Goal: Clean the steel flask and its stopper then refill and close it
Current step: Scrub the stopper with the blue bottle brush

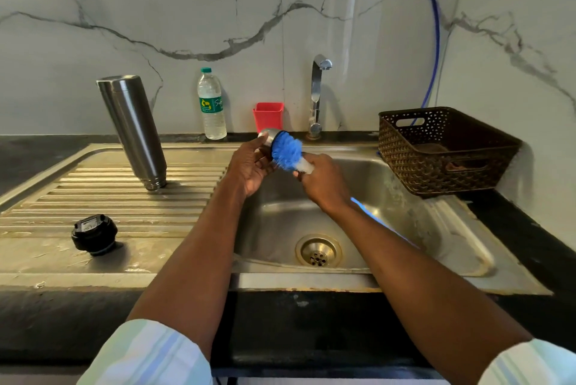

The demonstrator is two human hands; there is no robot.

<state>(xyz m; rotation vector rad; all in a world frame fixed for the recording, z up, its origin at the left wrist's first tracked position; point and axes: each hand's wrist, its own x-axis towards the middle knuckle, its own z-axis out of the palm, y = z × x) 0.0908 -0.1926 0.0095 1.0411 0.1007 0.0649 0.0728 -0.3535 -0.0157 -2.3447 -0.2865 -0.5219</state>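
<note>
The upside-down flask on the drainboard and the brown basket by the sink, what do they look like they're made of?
The flask looks like brushed stainless steel: grey metal with soft streaked reflections along its body. The basket looks like moulded brown plastic imitating weave, judging by its regular perforated pattern and cut-out handles, though woven fibre can't be ruled out.

A flask [132, 132] stands inverted on the sink's draining board [103, 197], its stopper [94, 234] nearer the front edge. Behind, against the wall, stand a bottle [212, 104], a cup [268, 116] and the tap [317, 95]. A basket [442, 151] sits right of the basin [389, 197].
</note>
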